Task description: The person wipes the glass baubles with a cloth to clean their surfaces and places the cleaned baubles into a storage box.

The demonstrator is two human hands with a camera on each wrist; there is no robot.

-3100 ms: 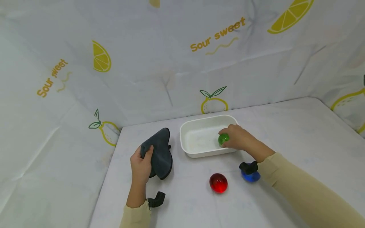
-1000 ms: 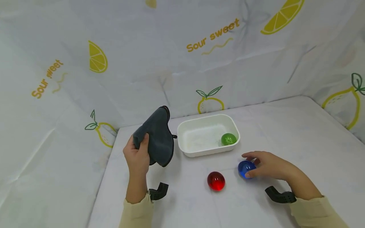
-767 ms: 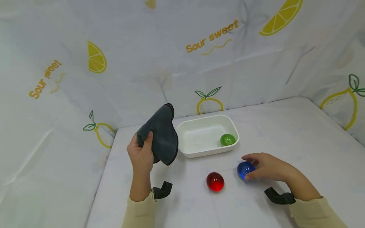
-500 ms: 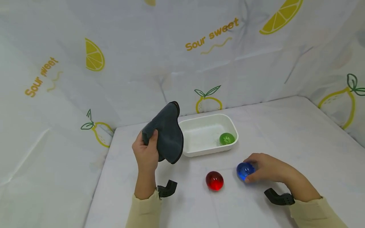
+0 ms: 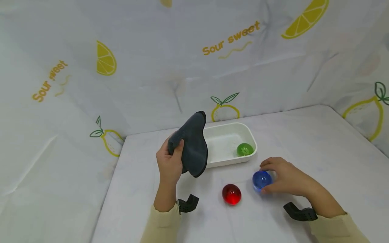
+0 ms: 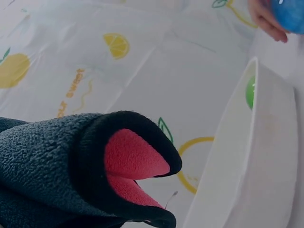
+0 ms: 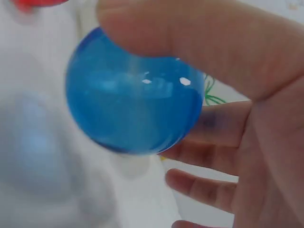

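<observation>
Gripping a blue ball (image 5: 261,179) with right hand (image 5: 285,178), left hand (image 5: 170,163) clutching grey cloth (image 5: 192,146) (raised)

- A white tray (image 5: 250,139) is set on the tabletop (image 5: 304,141), near the back wall.
- A green ball (image 5: 244,149) is seen inside the tray, at its right end.
- A red ball (image 5: 231,194) is seen on the tabletop, in front of the tray.
- A lemon-printed cloth (image 5: 182,57) is hung behind.

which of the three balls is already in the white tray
The green ball, lying inside the white tray. The red ball sits on the table; the right hand grips the blue ball.
</observation>
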